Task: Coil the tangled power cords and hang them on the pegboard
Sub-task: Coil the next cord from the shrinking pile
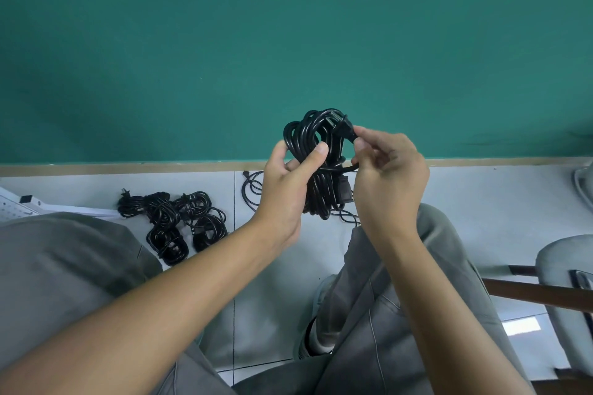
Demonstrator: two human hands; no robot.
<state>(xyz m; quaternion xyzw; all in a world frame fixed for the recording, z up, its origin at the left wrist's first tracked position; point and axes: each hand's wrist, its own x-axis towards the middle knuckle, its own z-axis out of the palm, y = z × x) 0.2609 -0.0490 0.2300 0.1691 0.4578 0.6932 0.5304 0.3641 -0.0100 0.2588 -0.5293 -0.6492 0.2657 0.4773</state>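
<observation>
Forearms reach toward twelve o'clock. Left hand (285, 183) grips a nearly wound cord (316, 167); right hand (390, 170) pinches its tail by the plug (340, 123). Several coils (173, 221) lie at nine o'clock on the floor (481, 196), more cord (253, 189) beyond. Pegboard (12, 207) edges in left; none hung, I judge. Green wall (288, 42) behind.
</observation>
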